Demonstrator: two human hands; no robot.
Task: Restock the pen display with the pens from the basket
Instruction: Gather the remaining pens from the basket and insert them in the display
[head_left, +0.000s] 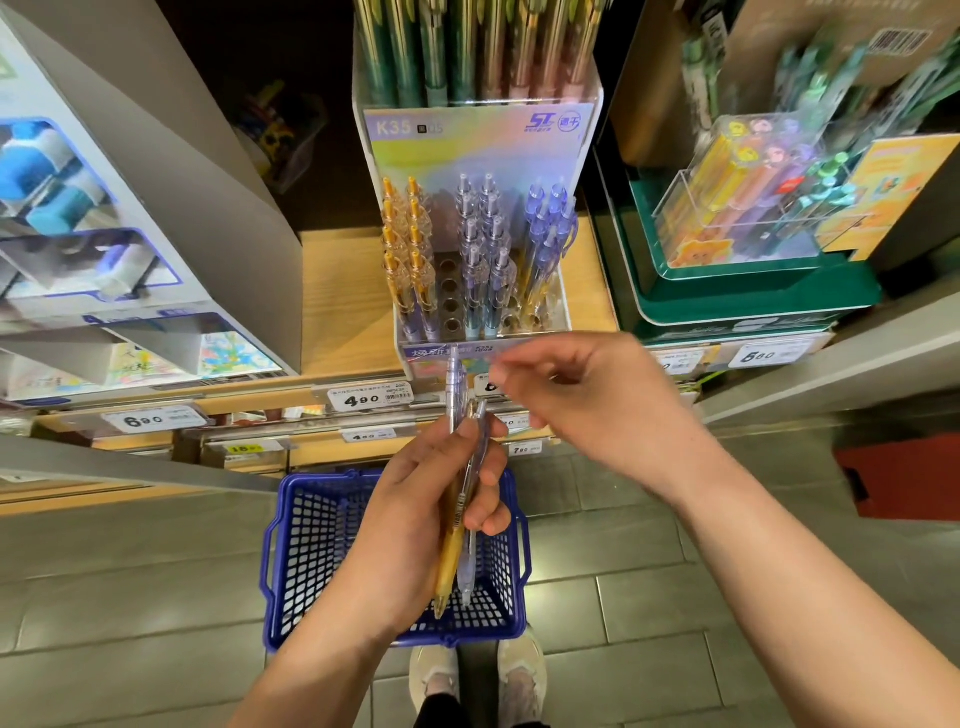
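Pens (462, 499) sit bunched in the left hand (415, 519), clamped above the basket (291, 551) on the floor. Right hand (587, 400) hovers, fingers loosely apart, holding nothing. Best pinch one pen near its top, then drop it tip-first into an empty hole of the display (452, 296) at the shelf's front edge.

In the pen display (480, 249), eight yellow pens (410, 244) are standing in two columns at its left, eight clear lilac pens (483, 244) in two columns at its middle, and about five blue pens (548, 228) at its right. Four empty holes (451, 296) are showing between yellow and lilac. Below the display, three pens (462, 499) are being held over one blue basket (311, 545).
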